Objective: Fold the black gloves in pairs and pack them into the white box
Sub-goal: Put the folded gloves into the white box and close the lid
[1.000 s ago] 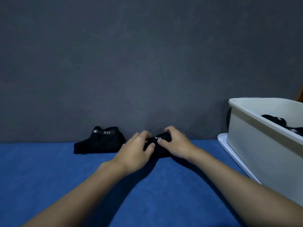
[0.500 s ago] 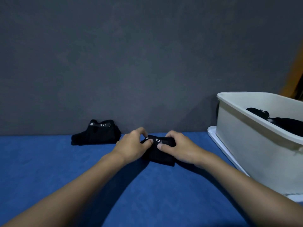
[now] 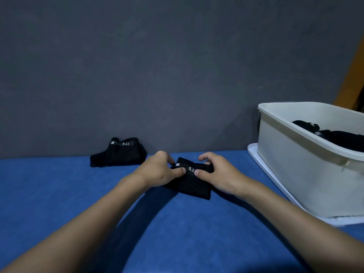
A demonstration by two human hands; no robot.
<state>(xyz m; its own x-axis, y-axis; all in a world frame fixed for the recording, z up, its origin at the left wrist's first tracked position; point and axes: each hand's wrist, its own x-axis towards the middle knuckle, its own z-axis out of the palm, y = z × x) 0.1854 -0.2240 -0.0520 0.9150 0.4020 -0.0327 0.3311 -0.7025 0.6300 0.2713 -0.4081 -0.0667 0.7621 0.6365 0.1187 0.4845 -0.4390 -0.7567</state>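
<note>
A blue, cloth-like surface fills the lower half of the view and runs back to a plain dark grey wall. An orange strip slants down the upper right corner, beyond the wall's edge. The light is dim, and both forearms cast soft shadows on the blue.

On the right stands the box, white and open-topped, set on a flat white tray that shows past its left side. Packed gloves lie inside, dark against the far wall of the box.

The folded pair sits in the middle of the surface, left of the box and apart from it. It lies between the two hands, with its label reading "5.1" and its last digit hidden by a thumb. The left hand grips the pair's left end, thumb pressed on top beside the label and fingers curled over the far edge. The right hand grips the right end the same way, thumb on top and fingers bent round the back. The two thumbs nearly meet. Whether the pair is lifted clear of the surface cannot be told.

A second pair lies farther left, against the foot of the wall, untouched and well apart from the left hand.
</note>
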